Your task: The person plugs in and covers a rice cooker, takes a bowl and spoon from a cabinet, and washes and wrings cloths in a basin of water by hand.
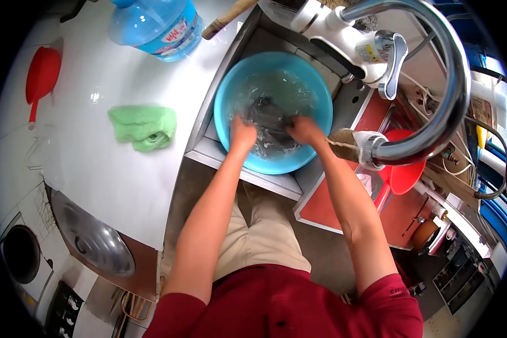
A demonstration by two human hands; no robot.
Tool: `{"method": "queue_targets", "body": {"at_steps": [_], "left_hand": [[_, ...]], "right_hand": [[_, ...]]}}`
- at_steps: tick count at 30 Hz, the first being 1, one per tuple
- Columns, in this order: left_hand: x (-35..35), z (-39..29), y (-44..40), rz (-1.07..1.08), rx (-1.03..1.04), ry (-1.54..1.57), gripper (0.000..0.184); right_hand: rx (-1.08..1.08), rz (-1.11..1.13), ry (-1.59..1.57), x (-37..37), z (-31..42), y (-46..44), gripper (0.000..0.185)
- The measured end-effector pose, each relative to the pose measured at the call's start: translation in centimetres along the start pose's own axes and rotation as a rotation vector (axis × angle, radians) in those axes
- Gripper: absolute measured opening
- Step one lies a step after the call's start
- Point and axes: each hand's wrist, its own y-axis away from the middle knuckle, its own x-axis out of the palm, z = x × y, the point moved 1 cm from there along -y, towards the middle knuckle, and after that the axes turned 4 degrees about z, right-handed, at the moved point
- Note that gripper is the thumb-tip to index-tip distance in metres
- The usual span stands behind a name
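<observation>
A light blue basin (pixel 226 93) holds water with a dark grey cloth (pixel 269 115) soaking in it. At the cloth's left side, my left hand (pixel 243 134) grips it, fingertips partly under the water. My right hand (pixel 306 130) has hold of the cloth's right side, its fingers curled down into the basin. The cloth is bunched between both hands, and ripples and splashes surround it. Part of the cloth is hidden below the surface.
The basin sits in a sink (pixel 208 147) beneath a curved chrome faucet (pixel 459 84). On the white counter (pixel 118 186) lie a folded green cloth (pixel 143 127) and a large blue bottle (pixel 158 31). A red ladle (pixel 42 73) is far left; a red dipper (pixel 403 172) stands right.
</observation>
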Motion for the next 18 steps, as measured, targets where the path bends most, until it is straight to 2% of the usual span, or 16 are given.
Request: {"method": "queue_targets", "body": {"at_steps": [1,2,3,4,6,7,8,10,11,12,13,14,15,18], "left_hand": [[0.4,-0.5,-0.6,0.008,-0.003,0.005,0.063],[0.7,-1.4,-1.3,-0.071,0.061,-0.151,0.058],[0.8,-2.2,-1.5,-0.149,0.122,-0.309,0.053],[0.8,-2.5,-2.0,-0.146,0.119,-0.304,0.053],[1.1,-2.0,-3.2,0.238,0.015,-0.132,0.037],[1.4,-1.8,-3.4,0.239,0.017,-0.134,0.037],[1.8,-1.2,-3.5,0.227,0.033,-0.183,0.032],[1.7,-0.9,-3.1,0.22,0.041,-0.239,0.028],[1.3,-1.3,-2.5,0.208,-0.044,0.0,0.026],[1.1,-1.8,-2.3,0.193,-0.119,0.241,0.025],[0.9,-2.2,-2.4,0.199,-0.111,0.24,0.025],[0.6,-2.3,-2.5,0.232,-0.099,0.368,0.023],[0.2,-2.6,-2.4,0.261,-0.088,0.495,0.022],[-1.5,-4.1,-1.7,0.381,0.013,0.586,0.018]], "right_hand": [[0.074,0.011,0.026,-0.9,0.2,0.9,0.034],[0.144,0.017,0.055,-1.8,0.2,1.4,0.034],[0.291,-0.089,-0.007,-2.1,0.4,1.5,0.034],[0.293,-0.087,-0.001,-1.3,-1.5,0.7,0.034],[0.311,-0.469,-0.627,-2.0,-2.6,-0.4,0.036],[0.521,-0.372,-1.243,-1.9,-3.5,-0.6,0.039],[0.523,-0.374,-1.245,-2.9,-2.5,-0.5,0.039],[0.313,-0.437,-1.303,-3.4,-1.3,-0.3,0.044],[0.14,-0.541,-0.759,-0.7,-4.7,-1.3,0.05],[0.144,-0.546,-0.76,0.0,-4.7,-1.0,0.05],[0.27,-0.387,-0.431,0.6,-4.1,-0.4,0.056],[0.387,-0.221,-0.1,1.5,-3.3,0.3,0.063],[0.392,-0.128,0.021,2.3,-2.2,1.1,0.064],[0.33,0.015,0.052,4.6,0.8,2.4,0.067]]}}
